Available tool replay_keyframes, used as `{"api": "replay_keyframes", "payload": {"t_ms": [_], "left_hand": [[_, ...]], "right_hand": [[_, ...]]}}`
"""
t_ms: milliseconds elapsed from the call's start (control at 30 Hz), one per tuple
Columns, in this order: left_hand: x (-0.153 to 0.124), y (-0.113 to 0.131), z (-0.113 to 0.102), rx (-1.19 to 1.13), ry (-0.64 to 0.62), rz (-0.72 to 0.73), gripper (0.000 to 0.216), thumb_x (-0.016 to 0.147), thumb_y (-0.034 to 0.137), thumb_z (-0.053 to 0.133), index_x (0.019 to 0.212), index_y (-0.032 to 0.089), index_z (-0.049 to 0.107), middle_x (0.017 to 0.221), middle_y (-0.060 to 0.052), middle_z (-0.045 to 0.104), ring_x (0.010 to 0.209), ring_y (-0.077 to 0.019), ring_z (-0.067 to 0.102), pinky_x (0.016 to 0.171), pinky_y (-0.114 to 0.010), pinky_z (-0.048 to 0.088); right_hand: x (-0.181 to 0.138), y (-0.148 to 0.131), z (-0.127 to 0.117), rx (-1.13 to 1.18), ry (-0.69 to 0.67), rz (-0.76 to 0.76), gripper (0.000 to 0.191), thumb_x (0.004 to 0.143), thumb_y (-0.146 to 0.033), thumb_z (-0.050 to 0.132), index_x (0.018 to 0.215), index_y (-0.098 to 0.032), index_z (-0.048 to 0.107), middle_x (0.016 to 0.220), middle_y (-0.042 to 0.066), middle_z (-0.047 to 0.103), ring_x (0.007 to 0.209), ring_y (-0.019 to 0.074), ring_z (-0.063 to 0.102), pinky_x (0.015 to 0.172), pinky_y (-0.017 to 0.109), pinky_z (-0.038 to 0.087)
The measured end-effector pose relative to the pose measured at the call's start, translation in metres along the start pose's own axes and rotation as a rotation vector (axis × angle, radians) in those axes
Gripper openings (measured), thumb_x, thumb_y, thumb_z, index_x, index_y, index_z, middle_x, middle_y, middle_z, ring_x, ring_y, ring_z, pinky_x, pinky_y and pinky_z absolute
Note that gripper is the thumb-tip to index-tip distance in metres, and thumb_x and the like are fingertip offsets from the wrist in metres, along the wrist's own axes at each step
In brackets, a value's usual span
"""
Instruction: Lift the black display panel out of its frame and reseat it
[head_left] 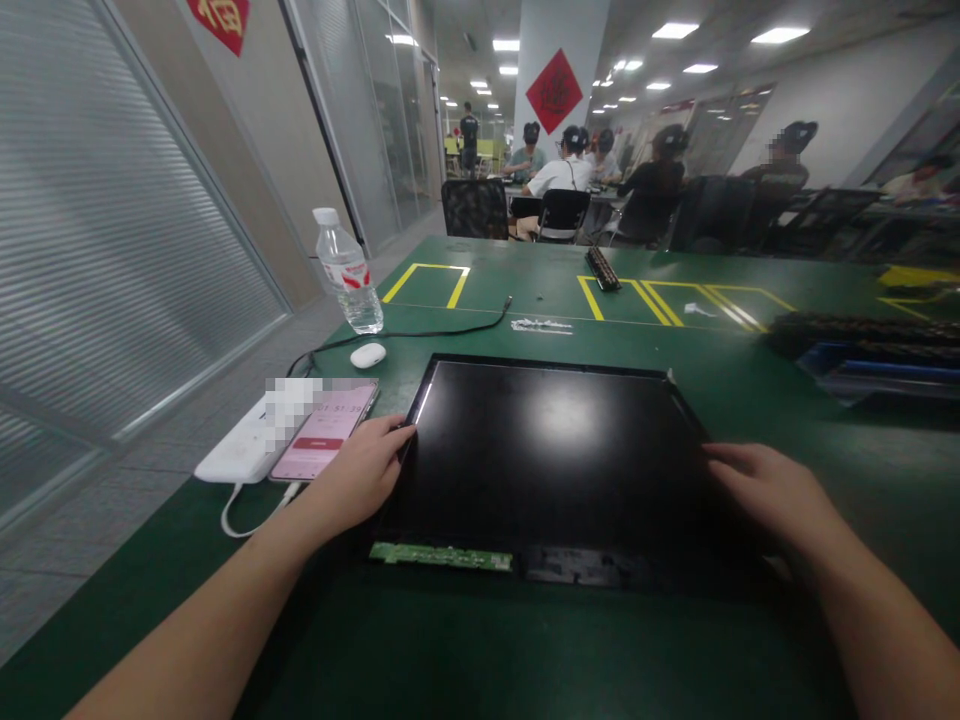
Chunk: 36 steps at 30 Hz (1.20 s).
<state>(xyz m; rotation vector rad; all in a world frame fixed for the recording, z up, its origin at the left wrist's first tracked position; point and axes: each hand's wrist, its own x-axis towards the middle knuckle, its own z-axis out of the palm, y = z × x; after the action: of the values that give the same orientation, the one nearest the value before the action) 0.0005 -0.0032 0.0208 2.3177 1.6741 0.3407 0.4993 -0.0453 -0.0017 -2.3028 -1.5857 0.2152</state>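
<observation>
Near desk front edge: display panel flat, unlifted, circuit strip bare along near side. Left hand curled at left edge, clasp unclear; right hand loosely spread, resting on right edge.

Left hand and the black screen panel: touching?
Touching. The head view shows the left hand with its fingers lying on the left edge of the black screen panel, no gap.

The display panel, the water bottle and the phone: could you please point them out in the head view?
display panel [555, 450], head view, middle of its dark glossy face.
water bottle [346, 272], head view, on its label.
phone [324, 432], head view, on its lit pink screen.
</observation>
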Motion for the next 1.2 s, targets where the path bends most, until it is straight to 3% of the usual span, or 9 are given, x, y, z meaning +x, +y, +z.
{"api": "replay_keyframes", "payload": {"t_ms": [400, 533, 667, 767, 867, 1000, 1100, 1200], "left_hand": [[0.0, -0.001, 0.004, -0.002, 0.006, -0.009, 0.05, 0.089, 0.024, 0.042, 0.13, 0.011, 0.068, 0.144, -0.021, 0.061, 0.134, -0.0392, 0.055, 0.114, -0.057, 0.042], [0.0, -0.005, 0.012, -0.029, 0.041, 0.02, 0.052, 0.093, 0.023, 0.039, 0.138, 0.008, 0.06, 0.15, -0.022, 0.056, 0.144, -0.0372, 0.046, 0.118, -0.059, 0.036], [0.001, -0.003, 0.01, -0.065, -0.005, -0.025, 0.059, 0.093, 0.018, 0.037, 0.148, 0.006, 0.051, 0.155, -0.02, 0.052, 0.149, -0.0326, 0.04, 0.121, -0.054, 0.033], [0.001, -0.002, 0.007, -0.125, -0.008, -0.055, 0.058, 0.09, 0.015, 0.037, 0.144, 0.008, 0.057, 0.155, -0.018, 0.053, 0.149, -0.0289, 0.041, 0.123, -0.048, 0.03], [0.001, -0.002, 0.006, -0.242, 0.013, -0.085, 0.056, 0.088, 0.015, 0.039, 0.139, 0.011, 0.062, 0.152, -0.016, 0.057, 0.148, -0.0275, 0.042, 0.122, -0.045, 0.031], [0.001, -0.005, 0.006, -0.425, 0.076, -0.132, 0.051, 0.085, 0.018, 0.048, 0.131, 0.019, 0.068, 0.145, -0.011, 0.065, 0.14, -0.0316, 0.053, 0.119, -0.05, 0.036], [0.001, -0.002, 0.005, -0.706, 0.11, -0.144, 0.049, 0.082, 0.018, 0.055, 0.13, 0.023, 0.066, 0.135, -0.008, 0.072, 0.128, -0.0308, 0.063, 0.112, -0.05, 0.044], [0.0, 0.005, 0.003, -1.034, 0.112, -0.181, 0.055, 0.081, 0.019, 0.061, 0.136, 0.023, 0.058, 0.144, -0.009, 0.066, 0.125, -0.0286, 0.065, 0.103, -0.045, 0.052]], "right_hand": [[-0.002, -0.009, -0.005, 0.041, -0.058, 0.073, 0.035, 0.073, -0.035, 0.052, 0.094, -0.023, 0.079, 0.106, 0.013, 0.076, 0.096, 0.0338, 0.07, 0.083, 0.045, 0.053], [-0.002, -0.01, -0.007, 0.04, -0.055, 0.095, 0.038, 0.072, -0.034, 0.052, 0.096, -0.023, 0.078, 0.103, 0.011, 0.076, 0.09, 0.0308, 0.07, 0.081, 0.042, 0.052], [-0.002, -0.017, -0.01, 0.013, -0.118, 0.171, 0.046, 0.072, -0.035, 0.048, 0.105, -0.021, 0.077, 0.107, 0.011, 0.075, 0.093, 0.0305, 0.069, 0.084, 0.041, 0.051], [-0.002, -0.022, -0.012, 0.001, -0.126, 0.202, 0.049, 0.072, -0.036, 0.048, 0.107, -0.02, 0.077, 0.11, 0.011, 0.074, 0.094, 0.0309, 0.069, 0.085, 0.041, 0.051], [-0.002, -0.025, -0.011, 0.01, -0.125, 0.22, 0.049, 0.073, -0.037, 0.047, 0.109, -0.02, 0.077, 0.112, 0.011, 0.073, 0.097, 0.0309, 0.069, 0.086, 0.04, 0.051], [-0.002, -0.023, -0.01, 0.013, -0.118, 0.203, 0.047, 0.072, -0.037, 0.047, 0.105, -0.021, 0.076, 0.108, 0.011, 0.074, 0.098, 0.0309, 0.069, 0.087, 0.04, 0.051], [-0.001, -0.023, -0.01, -0.003, -0.12, 0.199, 0.048, 0.072, -0.036, 0.046, 0.106, -0.02, 0.076, 0.108, 0.011, 0.074, 0.098, 0.0312, 0.069, 0.087, 0.04, 0.051], [-0.001, -0.026, -0.011, -0.028, -0.125, 0.196, 0.048, 0.072, -0.035, 0.044, 0.106, -0.019, 0.076, 0.108, 0.012, 0.074, 0.096, 0.0313, 0.069, 0.085, 0.04, 0.051]]}}
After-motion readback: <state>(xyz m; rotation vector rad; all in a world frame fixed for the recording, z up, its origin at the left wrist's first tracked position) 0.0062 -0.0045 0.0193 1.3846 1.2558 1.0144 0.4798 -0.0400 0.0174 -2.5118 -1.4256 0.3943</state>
